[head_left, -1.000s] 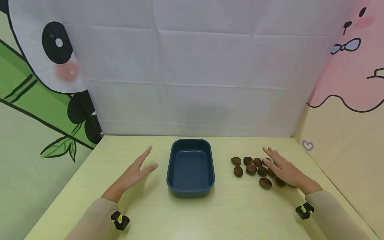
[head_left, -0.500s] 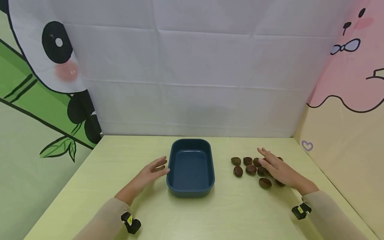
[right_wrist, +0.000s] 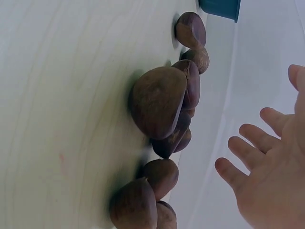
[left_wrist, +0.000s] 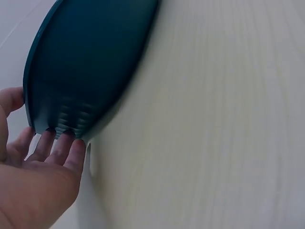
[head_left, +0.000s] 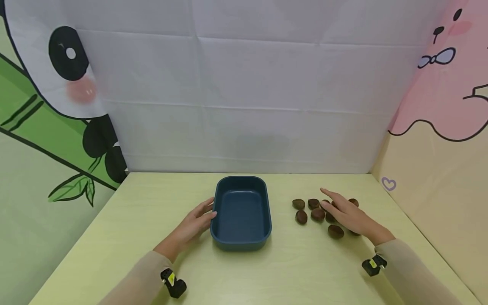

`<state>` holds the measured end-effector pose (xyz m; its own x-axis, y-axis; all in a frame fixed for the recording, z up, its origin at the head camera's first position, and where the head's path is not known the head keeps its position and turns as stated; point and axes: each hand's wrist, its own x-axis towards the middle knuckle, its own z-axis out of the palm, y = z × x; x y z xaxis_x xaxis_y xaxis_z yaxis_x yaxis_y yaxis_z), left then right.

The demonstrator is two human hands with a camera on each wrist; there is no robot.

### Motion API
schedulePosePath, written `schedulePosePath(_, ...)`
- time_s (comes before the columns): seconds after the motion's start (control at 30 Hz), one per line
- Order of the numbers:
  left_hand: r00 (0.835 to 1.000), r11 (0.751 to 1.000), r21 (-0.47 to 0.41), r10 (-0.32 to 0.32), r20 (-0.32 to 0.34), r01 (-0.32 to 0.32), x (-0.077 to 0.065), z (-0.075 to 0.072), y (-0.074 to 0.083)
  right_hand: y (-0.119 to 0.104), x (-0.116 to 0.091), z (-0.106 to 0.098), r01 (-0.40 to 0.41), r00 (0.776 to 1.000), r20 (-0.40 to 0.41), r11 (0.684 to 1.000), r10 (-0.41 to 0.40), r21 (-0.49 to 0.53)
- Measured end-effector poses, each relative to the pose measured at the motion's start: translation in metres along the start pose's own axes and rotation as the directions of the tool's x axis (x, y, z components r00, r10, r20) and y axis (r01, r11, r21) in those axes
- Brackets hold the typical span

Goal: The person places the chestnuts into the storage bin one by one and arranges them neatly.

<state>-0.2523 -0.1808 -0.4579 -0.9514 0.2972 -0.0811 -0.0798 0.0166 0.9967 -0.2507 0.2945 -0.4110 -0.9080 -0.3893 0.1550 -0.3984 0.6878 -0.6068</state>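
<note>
My left hand (head_left: pixel 192 226) is at the left side of a dark blue rectangular container (head_left: pixel 241 248). In the left wrist view its fairly straight fingertips touch the container's outer wall (left_wrist: pixel 90 57), and the thumb lies at the rim. Nothing lies inside the container. Several brown chestnuts (head_left: pixel 317 214) lie in a loose group on the table to the right. Above them hovers my right hand (head_left: pixel 348 216), fingers extended, covering part of the group in the head view. From the right wrist, the hand (right_wrist: pixel 271 157) appears apart from the chestnuts (right_wrist: pixel 158 102), holding nothing.
The pale yellow table (head_left: pixel 244 279) ends at a white cloth backdrop (head_left: pixel 244 84). Cartoon-printed panels stand at both sides, green on the left (head_left: pixel 34 203) and pink and cream on the right (head_left: pixel 442 178). Each wrist carries a small black camera (head_left: pixel 173 284).
My left hand has moved right from the bare table to the container's left side. The right hand has shifted slightly left over the chestnuts. The container stays in place.
</note>
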Motion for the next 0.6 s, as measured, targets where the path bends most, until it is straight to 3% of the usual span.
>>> schedulePosePath(0.4, 0.999, 0.999, -0.045, -0.027, 0.025, 0.028, 0.002, -0.002, 0.0, 0.001, 0.03, 0.006, 0.048, 0.999, 0.024, 0.999, -0.048, 0.005)
schedulePosePath(0.6, 0.999, 0.998, -0.06, -0.016, 0.037, 0.019, 0.003, -0.003, -0.003, 0.001, 0.051, 0.008, 0.015, 0.996, 0.085, 0.999, -0.011, -0.047)
